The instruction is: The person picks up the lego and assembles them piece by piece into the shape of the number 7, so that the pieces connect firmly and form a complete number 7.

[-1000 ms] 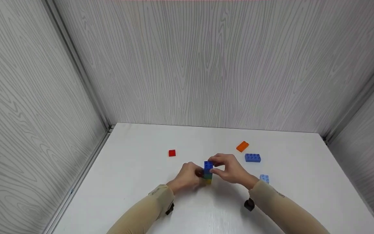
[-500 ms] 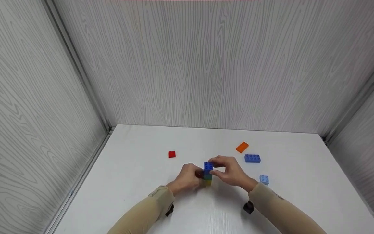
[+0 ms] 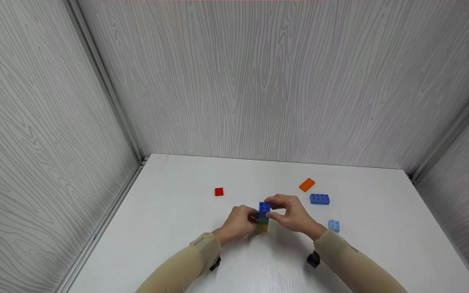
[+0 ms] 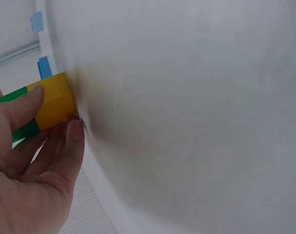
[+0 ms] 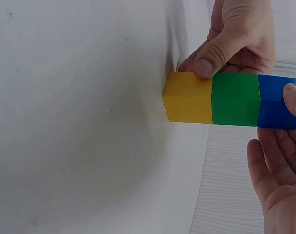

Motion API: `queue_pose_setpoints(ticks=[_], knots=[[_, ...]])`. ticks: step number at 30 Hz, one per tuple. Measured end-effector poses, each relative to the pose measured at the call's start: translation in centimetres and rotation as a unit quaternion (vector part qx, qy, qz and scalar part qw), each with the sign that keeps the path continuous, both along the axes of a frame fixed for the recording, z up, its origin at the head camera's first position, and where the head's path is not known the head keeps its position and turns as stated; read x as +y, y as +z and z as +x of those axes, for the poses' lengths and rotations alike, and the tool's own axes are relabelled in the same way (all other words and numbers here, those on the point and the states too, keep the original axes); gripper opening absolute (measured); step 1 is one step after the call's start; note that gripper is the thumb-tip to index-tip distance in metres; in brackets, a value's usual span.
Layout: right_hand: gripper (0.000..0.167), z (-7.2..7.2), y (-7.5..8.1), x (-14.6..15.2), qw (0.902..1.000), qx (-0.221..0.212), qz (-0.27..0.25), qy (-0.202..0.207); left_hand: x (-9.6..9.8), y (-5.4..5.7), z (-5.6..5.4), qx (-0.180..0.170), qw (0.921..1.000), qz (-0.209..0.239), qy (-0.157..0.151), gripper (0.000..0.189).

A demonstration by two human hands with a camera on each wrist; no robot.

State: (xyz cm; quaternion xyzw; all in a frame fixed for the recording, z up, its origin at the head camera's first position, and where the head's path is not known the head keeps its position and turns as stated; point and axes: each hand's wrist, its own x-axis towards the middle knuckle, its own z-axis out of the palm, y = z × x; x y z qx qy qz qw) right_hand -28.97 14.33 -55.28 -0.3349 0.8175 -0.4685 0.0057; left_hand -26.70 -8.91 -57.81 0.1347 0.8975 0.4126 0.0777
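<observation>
Holding a block tower (image 3: 262, 215) with both hands

Near the middle of the white counter (image 3: 185, 191), the tower is upright. The left hand (image 3: 237, 223) has its fingers and thumb bent in, pinching the tower low down. The right hand (image 3: 293, 215) pinches the top with bent fingers and thumb. Three blocks are joined, with no gap that I can see: a yellow block (image 5: 189, 103) at the bottom, a green block (image 5: 234, 101) next, a dark blue block (image 5: 273, 108) on top. Four more are loose, so the stacking looks only part done. A long blue block (image 3: 319, 199) and an orange block (image 3: 307, 184) lie past the right hand, a light blue block (image 3: 334, 226) to its right, and a small red block (image 3: 219, 191) past the left hand.
</observation>
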Motion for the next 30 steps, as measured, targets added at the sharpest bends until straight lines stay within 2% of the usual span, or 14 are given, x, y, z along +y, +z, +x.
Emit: queue_pose_setpoints(ticks=[5, 10, 17, 23, 25, 30], knots=[[0.034, 0.3, -0.1, 0.2, 0.9997, -0.018, -0.007, -0.013, 0.1, 0.2, 0.0, -0.019, 0.9998, 0.0, -0.001, 0.029], [0.035, 0.6, 0.1, 0.1, 0.9992, -0.029, -0.006, -0.027, 0.1, 0.5, -0.3, -0.023, 0.9997, -0.002, -0.003, 0.03], [0.043, 0.8, 0.4, 0.2, 0.9993, -0.028, 0.005, -0.026, 0.1, 0.7, -0.1, -0.033, 0.9994, -0.006, 0.005, 0.027], [0.047, 0.6, 0.8, 1.6, 0.999, -0.027, 0.013, -0.034, 0.1, 0.7, -0.1, -0.056, 0.9983, 0.007, 0.012, 0.03], [0.045, 0.4, 1.0, 2.4, 0.9989, -0.022, 0.01, -0.04, 0.1, 0.7, -0.1, -0.058, 0.9982, 0.01, 0.009, 0.032], [0.039, -0.6, 1.3, 4.7, 0.9977, -0.003, 0.029, -0.061, 0.0, 0.5, -0.2, -0.034, 0.9992, 0.012, -0.014, 0.033]])
